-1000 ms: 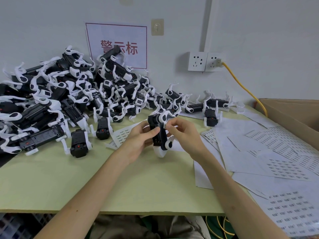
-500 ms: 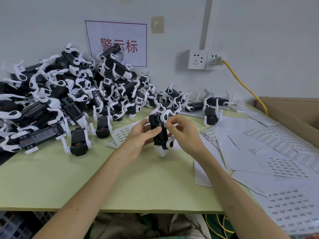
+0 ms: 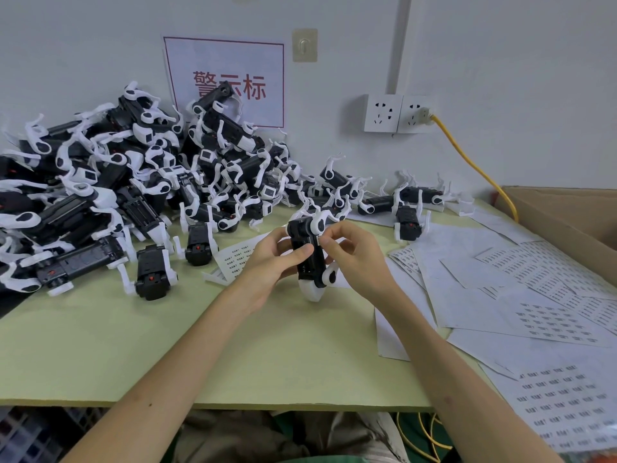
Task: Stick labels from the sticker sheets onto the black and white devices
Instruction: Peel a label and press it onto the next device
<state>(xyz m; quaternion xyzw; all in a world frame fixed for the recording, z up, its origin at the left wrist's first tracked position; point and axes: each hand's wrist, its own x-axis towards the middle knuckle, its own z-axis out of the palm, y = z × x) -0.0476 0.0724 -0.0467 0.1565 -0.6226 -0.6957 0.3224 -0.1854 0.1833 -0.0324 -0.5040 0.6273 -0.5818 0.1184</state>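
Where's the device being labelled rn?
Head view, centre: the device is held upright between the left hand and right hand over the green table, just in front of the device pile, left of the sticker sheets.

1. Bright, even, diffuse light, seemingly from overhead; the wall (image 3: 500,78) is evenly lit.
2. Shadows are soft: faint grey patches on the table (image 3: 100,345) beneath the pile (image 3: 133,195) and the device (image 3: 302,233).
3. Wide-angle distortion: the pipe (image 3: 399,41) leans, and things stretch toward the edges.
4. The centre is sharp; print on the sheets (image 3: 551,315) smears at the lower right, and the left edge is soft.
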